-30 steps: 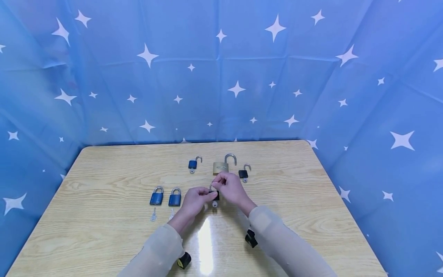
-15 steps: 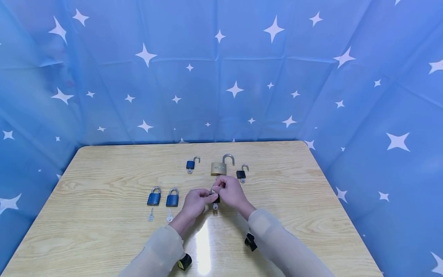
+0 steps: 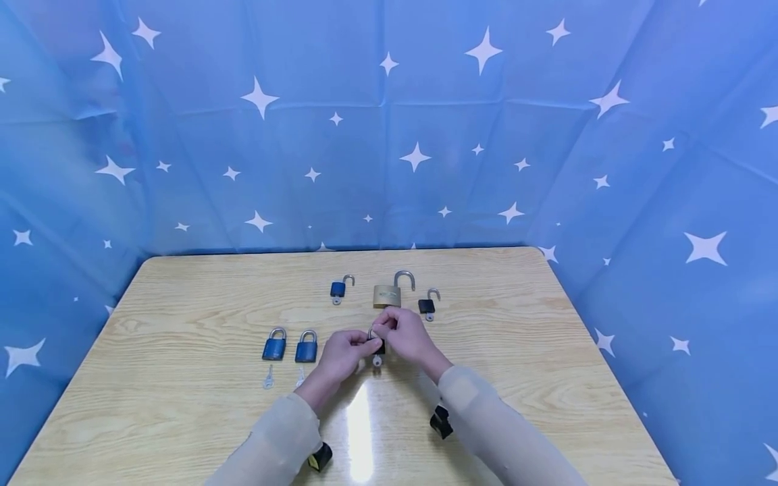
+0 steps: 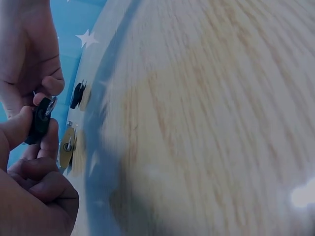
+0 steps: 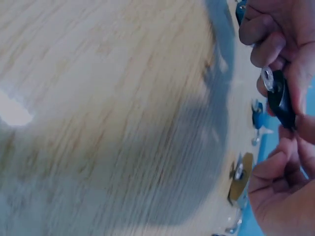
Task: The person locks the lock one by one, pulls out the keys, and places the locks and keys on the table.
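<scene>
Lengthwise, the black padlock (image 5: pixel 282 103) points shackle (image 3: pixel 369 332) forward, pinched by both hands' fingers (image 3: pixel 368 347).

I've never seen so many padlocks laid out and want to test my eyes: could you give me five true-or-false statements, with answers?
1. The left hand holds a black padlock. True.
2. The brass padlock's shackle is closed. False: the brass padlock stands open.
3. A key sticks in the held padlock. True.
4. The right hand lies flat on the table. False: the right hand pinches the held padlock's shackle.
5. The leftmost padlock is blue. True.
</scene>
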Tool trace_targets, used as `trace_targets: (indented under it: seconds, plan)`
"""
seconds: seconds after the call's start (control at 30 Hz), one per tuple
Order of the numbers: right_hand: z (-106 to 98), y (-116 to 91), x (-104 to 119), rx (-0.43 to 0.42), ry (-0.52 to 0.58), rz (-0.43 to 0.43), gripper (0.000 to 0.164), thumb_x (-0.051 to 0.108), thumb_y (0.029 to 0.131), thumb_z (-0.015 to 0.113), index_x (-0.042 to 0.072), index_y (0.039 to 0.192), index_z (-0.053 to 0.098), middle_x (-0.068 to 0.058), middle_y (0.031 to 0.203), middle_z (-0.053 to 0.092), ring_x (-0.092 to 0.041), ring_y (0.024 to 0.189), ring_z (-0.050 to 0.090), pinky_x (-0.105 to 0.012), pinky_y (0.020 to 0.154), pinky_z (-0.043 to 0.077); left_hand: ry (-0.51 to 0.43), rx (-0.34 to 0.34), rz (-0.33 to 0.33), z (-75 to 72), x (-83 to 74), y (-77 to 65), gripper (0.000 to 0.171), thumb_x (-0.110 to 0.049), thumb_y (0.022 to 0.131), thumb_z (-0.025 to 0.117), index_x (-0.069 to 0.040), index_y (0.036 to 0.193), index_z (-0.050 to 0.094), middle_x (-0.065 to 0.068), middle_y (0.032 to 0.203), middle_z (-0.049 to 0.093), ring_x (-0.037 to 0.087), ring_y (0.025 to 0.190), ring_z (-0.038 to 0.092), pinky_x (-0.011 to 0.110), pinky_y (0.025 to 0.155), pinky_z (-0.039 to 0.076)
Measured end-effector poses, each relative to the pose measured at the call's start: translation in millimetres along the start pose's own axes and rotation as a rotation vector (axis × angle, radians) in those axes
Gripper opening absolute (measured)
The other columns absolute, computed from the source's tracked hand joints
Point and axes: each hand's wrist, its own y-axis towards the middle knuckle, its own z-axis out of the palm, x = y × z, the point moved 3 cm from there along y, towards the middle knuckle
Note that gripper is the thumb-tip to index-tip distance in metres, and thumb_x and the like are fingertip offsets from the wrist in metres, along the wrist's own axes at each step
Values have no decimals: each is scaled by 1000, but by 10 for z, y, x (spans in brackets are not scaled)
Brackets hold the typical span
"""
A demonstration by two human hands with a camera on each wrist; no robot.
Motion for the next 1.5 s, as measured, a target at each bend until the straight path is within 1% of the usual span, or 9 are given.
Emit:
trace_targets:
  seconds: [0.17, 0.23, 0.43, 0.7, 0.83, 1.0, 1.13, 1.27, 1.5]
  plan:
    - [-47, -34, -21, -20, 1, 16, 13, 26, 94, 60, 16, 101, 64, -1, 90, 62, -15, 81, 55, -33, 71, 46, 36, -7, -8, -26, -29, 0, 26, -36, 86, 70, -10, 89, 70, 1, 85, 65, 17, 78, 52, 32, 68, 42]
    - [-72, -65, -28, -35, 6, 21, 14, 26, 96, 58, 15, 101, 64, -1, 95, 62, -15, 83, 55, -33, 73, 46, 54, -20, -10, -48, -33, 0, 27, -36, 86, 70, -10, 92, 71, 2, 89, 66, 18, 85, 54, 33, 73, 43]
    - [-77, -215, -25, -17, 49, 23, 8, 17, 93, 61, 10, 93, 65, -6, 87, 63, -16, 75, 56, -33, 67, 48, 53, -48, -17, -110, -17, 17, 24, -34, 87, 69, -10, 93, 71, 3, 91, 66, 19, 89, 54, 35, 78, 43]
    - [123, -428, -80, 61, 141, 76, 12, 18, 91, 63, 8, 94, 67, -12, 84, 64, -26, 62, 58, -30, 51, 47, 59, -77, -17, -166, -28, 36, 26, -34, 87, 69, -9, 95, 70, 4, 93, 66, 19, 89, 54, 34, 75, 43]
    - [213, -467, -105, 30, 214, 123, 13, 19, 90, 65, 7, 94, 68, -8, 81, 64, -21, 62, 56, -26, 50, 45, 52, -78, -35, -182, -32, 37, 26, -35, 87, 69, -10, 94, 70, 4, 93, 65, 20, 89, 54, 33, 74, 42]
    - [295, -457, -132, -8, 334, 161, 17, 14, 89, 66, -1, 97, 66, -11, 84, 66, -15, 70, 56, -29, 62, 49, 35, -74, -32, -185, -34, 29, 27, -36, 87, 69, -9, 93, 70, 4, 91, 65, 19, 87, 52, 32, 71, 40]
    - [340, -447, -138, -35, 414, 192, 20, 12, 88, 67, -5, 97, 66, -16, 88, 67, -19, 77, 60, -36, 71, 52, 38, -74, -10, -179, -39, 18, 29, -36, 87, 69, -8, 93, 71, 3, 89, 64, 18, 86, 52, 31, 69, 40]
    - [389, -463, -131, -80, 485, 227, 22, 14, 88, 68, -5, 98, 65, -18, 91, 69, -22, 84, 64, -35, 77, 53, 41, -81, -5, -172, -32, 22, 29, -36, 87, 69, -8, 94, 71, 3, 90, 65, 18, 86, 52, 31, 71, 40]
    - [443, -488, -120, -149, 515, 274, 22, 19, 87, 70, 0, 98, 67, -8, 87, 68, -13, 76, 57, -25, 67, 44, 24, -96, 1, -174, -22, 25, 28, -35, 87, 69, -8, 91, 71, 3, 83, 62, 17, 79, 50, 30, 66, 39]
